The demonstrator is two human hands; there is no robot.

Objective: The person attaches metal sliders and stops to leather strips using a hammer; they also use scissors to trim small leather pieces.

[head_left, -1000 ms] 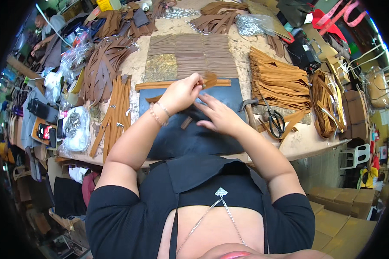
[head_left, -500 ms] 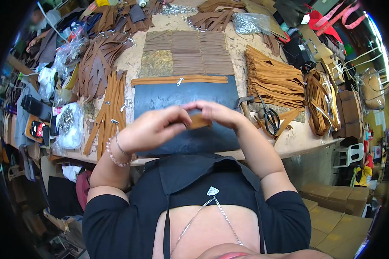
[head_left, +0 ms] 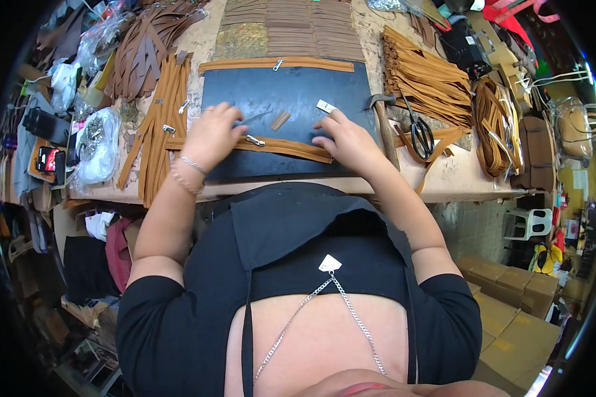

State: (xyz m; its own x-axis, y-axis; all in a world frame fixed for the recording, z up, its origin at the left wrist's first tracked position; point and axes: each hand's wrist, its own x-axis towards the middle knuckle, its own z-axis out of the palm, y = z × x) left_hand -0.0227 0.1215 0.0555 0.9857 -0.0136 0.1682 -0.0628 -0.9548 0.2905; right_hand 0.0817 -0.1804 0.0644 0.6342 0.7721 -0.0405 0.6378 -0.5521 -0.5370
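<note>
On a dark board (head_left: 285,86), a brown zipper strip (head_left: 291,149) with a silver slider lies along the near side. My left hand (head_left: 213,135) is over its left part, fingers loosely bent and thumb apart. A thin grey pointed piece (head_left: 257,118) shows beside these fingertips; whether they touch it is unclear. At the strip's right end my right hand (head_left: 344,140) has thumb and forefinger spread, with a small white block (head_left: 326,106) just beyond. Between my hands lies a small brown striped piece (head_left: 280,120). Another brown zipper (head_left: 278,64) with a slider lies along the far edge.
Right of the board are a hammer (head_left: 384,129), black-handled scissors (head_left: 420,135) and a heap of brown zipper strips (head_left: 424,79). More zipper strips (head_left: 155,132) lie at the left, near a clear plastic bag (head_left: 98,149). Flat brown strips (head_left: 298,30) cover the far side.
My hands have moved apart from over the board's middle, where they held a folded brown piece. The near zipper strip now lies stretched across the board. The view has tilted toward me.
</note>
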